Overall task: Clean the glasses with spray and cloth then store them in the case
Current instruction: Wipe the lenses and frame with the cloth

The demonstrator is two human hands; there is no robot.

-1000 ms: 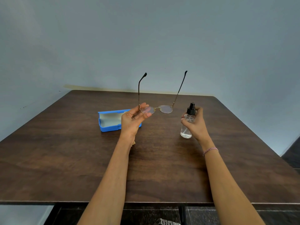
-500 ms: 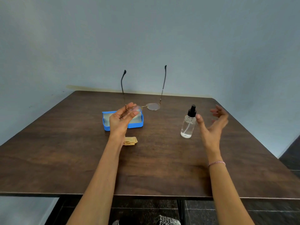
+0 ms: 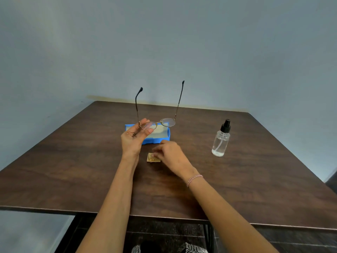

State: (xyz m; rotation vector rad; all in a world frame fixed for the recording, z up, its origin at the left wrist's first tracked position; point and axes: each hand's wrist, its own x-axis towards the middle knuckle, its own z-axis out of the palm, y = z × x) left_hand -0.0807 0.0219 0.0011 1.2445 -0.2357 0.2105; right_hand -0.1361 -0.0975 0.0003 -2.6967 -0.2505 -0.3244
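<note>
Head view: right hand (image 3: 169, 152) has quit the bottle (image 3: 221, 141) for the cloth (image 3: 151, 159), grip unreadable in blur, left hand (image 3: 132, 139) pinching the glasses (image 3: 167, 122), so wiping looks next.

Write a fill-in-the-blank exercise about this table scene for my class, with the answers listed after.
The left hand holds the ____ with their arms pointing up.
The right hand is at the folded ____ on the table.
The spray bottle stands to the ____ of both hands.
The open case is coloured ____.
Missing words: glasses, cloth, right, blue.
</note>
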